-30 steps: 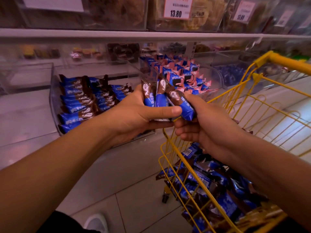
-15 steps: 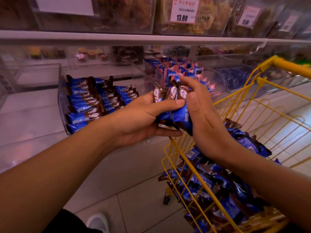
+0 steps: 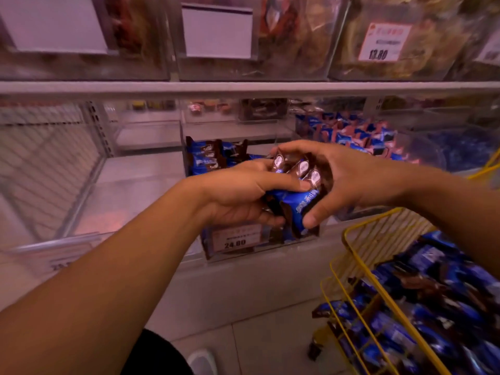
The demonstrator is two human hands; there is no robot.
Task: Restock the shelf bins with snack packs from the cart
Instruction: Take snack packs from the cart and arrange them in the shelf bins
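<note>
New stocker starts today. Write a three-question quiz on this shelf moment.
1. True or false: both hands grip the bundle of snack packs.
2. What price shows on the tag of the clear bin below the hands? A) 13.80 B) 24.80 C) 9.90
3. Fill in: the yellow cart stands on the person's ___ side.

Key: 1 true, left hand and right hand both hold it; 2 B; 3 right.

Blue-and-brown snack packs (image 3: 296, 193), a yellow wire cart (image 3: 362, 269), a white price tag (image 3: 236, 237).
</note>
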